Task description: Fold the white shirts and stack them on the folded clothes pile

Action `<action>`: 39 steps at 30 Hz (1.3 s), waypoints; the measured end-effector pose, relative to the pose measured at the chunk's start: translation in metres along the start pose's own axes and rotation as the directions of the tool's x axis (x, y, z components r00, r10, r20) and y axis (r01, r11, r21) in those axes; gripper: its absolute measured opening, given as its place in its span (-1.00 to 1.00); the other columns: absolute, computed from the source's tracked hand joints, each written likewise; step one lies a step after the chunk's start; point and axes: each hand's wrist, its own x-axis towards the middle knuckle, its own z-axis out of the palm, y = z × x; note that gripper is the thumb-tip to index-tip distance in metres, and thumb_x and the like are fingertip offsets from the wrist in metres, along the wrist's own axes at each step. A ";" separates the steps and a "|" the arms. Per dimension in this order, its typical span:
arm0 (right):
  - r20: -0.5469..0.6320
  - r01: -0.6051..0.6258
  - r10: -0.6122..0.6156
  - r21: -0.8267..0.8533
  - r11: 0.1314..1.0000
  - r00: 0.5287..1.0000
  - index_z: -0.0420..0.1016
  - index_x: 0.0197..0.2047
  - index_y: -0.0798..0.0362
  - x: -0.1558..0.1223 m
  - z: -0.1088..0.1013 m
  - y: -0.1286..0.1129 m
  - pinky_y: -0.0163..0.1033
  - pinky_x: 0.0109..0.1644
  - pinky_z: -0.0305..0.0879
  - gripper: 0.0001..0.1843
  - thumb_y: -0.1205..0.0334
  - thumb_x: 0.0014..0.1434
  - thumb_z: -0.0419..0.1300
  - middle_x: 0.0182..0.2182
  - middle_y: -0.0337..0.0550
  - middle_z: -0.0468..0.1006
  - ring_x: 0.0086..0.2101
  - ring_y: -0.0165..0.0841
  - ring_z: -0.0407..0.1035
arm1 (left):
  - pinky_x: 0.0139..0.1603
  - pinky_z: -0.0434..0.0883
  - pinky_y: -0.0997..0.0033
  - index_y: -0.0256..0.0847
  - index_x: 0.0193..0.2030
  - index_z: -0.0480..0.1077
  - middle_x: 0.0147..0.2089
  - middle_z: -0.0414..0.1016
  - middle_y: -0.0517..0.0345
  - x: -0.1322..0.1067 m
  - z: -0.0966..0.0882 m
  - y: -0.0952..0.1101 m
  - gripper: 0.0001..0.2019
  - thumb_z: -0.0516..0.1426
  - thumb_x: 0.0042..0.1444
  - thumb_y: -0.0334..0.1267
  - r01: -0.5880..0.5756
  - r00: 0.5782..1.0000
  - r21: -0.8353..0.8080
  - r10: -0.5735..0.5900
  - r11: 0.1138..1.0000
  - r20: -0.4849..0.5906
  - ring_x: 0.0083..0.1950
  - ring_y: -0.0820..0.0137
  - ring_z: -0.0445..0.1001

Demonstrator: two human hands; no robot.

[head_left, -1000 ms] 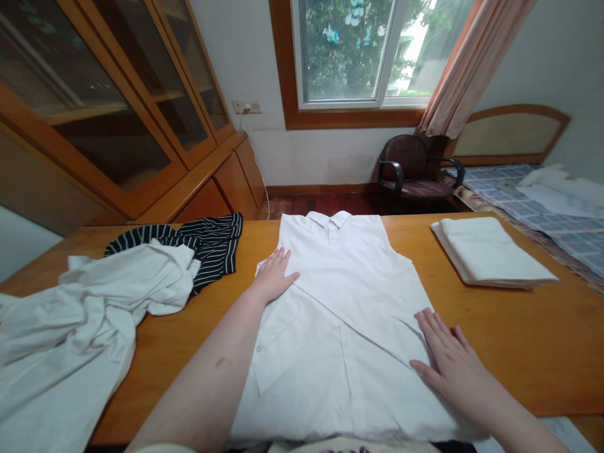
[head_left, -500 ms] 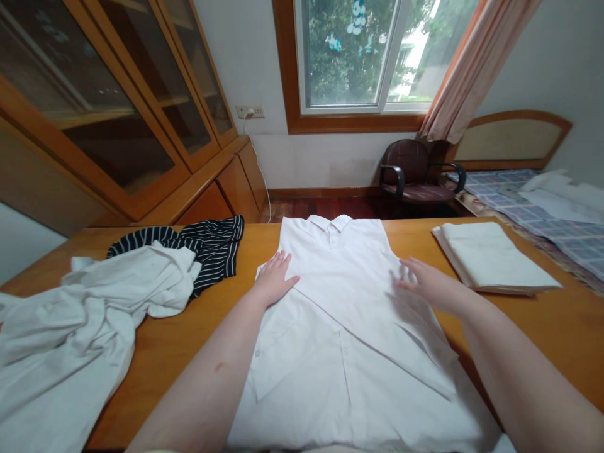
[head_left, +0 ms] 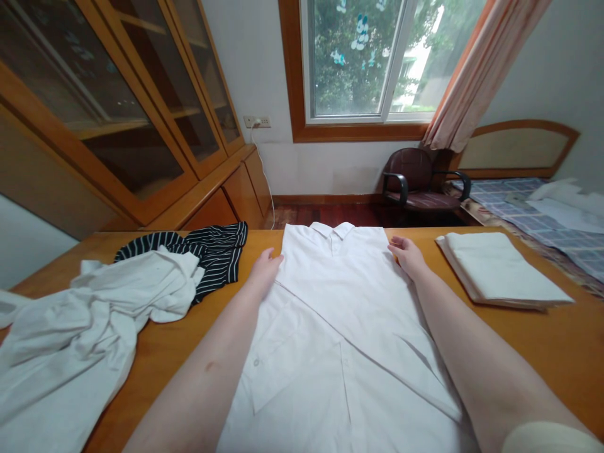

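Observation:
A white collared shirt (head_left: 340,302) lies flat on the wooden table (head_left: 542,340), sleeves folded across its body and collar at the far edge. My left hand (head_left: 264,267) is at the shirt's left shoulder edge, fingers curled around the fabric. At the right shoulder edge, just beside the collar, my right hand (head_left: 406,255) is closed in a pinch on the cloth. Both forearms reach over the shirt's sides.
A crumpled pile of white clothes (head_left: 94,314) covers the table's left, with a black striped garment (head_left: 217,251) behind it. A folded white stack (head_left: 500,267) sits at the right. Beyond the table stand a dark armchair (head_left: 419,182), a bed (head_left: 542,207) and a glass-door cabinet (head_left: 141,126).
My right hand has left the shirt's lower right, swept up across it and now grips the right shoulder. My left hand has shifted from lying flat to curling on the left shoulder edge.

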 end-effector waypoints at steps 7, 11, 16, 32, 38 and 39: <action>-0.062 -0.203 0.202 -0.007 0.979 0.977 0.43 -0.09 0.15 0.023 0.004 -0.004 -0.20 -0.23 0.42 -0.59 0.23 -0.05 0.28 -0.30 0.00 0.58 -0.33 -0.28 0.47 | 0.09 0.33 0.16 -0.24 0.16 0.28 0.16 0.37 -0.13 0.053 0.004 0.024 -0.48 0.07 0.07 -0.06 0.133 0.990 -0.148 -0.140 0.980 -0.033 0.13 0.14 0.38; -0.098 -0.177 0.173 -0.040 0.983 0.980 0.44 -0.12 0.15 0.023 0.005 -0.003 -0.19 -0.19 0.40 -0.64 0.20 -0.01 0.25 -0.36 -0.03 0.57 -0.31 -0.27 0.46 | 0.29 -0.02 -0.09 -0.23 0.14 0.30 0.24 0.27 -0.16 0.061 0.011 0.016 -0.49 0.06 0.08 -0.05 0.083 0.982 0.071 -0.069 0.994 -0.174 0.32 -0.01 0.09; -0.147 -0.028 -0.021 -0.326 0.945 0.989 0.41 -0.01 0.12 0.013 0.009 -0.002 -0.09 0.01 0.28 -0.55 0.04 0.08 0.15 -0.17 0.01 0.55 -0.14 -0.19 0.41 | 0.31 -0.21 -0.19 -0.16 0.17 0.28 0.35 0.10 -0.07 0.059 0.020 0.008 -0.45 -0.03 0.12 0.08 0.001 0.998 0.386 0.021 0.923 -0.052 0.39 -0.03 -0.15; 0.008 0.086 -0.089 0.197 0.977 0.996 0.12 0.20 -0.06 0.012 0.018 -0.003 -0.08 0.12 0.27 -0.28 0.12 -0.02 0.25 0.21 0.00 0.19 0.11 -0.22 0.24 | 0.02 0.38 0.30 -0.19 0.13 0.18 0.09 0.41 -0.08 0.067 0.029 0.007 -0.57 0.09 0.09 -0.28 -0.194 0.976 -0.352 0.216 0.916 0.024 -0.02 0.36 0.47; 0.050 -0.082 0.069 0.362 0.929 0.996 0.08 0.18 -0.13 0.013 0.013 -0.012 -0.15 -0.11 0.42 -0.40 0.06 0.08 0.13 0.18 -0.03 0.21 0.04 -0.24 0.32 | -0.06 0.43 0.33 -0.20 0.28 0.04 0.17 0.35 -0.11 0.068 0.027 0.013 -0.38 0.12 0.07 -0.25 -0.024 0.999 -0.432 0.042 0.901 0.033 -0.04 0.32 0.49; 0.055 -0.094 0.079 0.378 0.921 0.995 0.09 0.16 -0.13 0.012 0.012 -0.014 -0.18 -0.14 0.43 -0.41 0.06 0.07 0.13 0.14 -0.05 0.26 0.01 -0.26 0.35 | -0.06 0.43 0.33 -0.22 0.27 0.06 0.13 0.39 -0.11 0.068 0.025 0.014 -0.40 0.11 0.09 -0.23 0.020 0.999 -0.438 -0.005 0.899 0.036 -0.04 0.31 0.49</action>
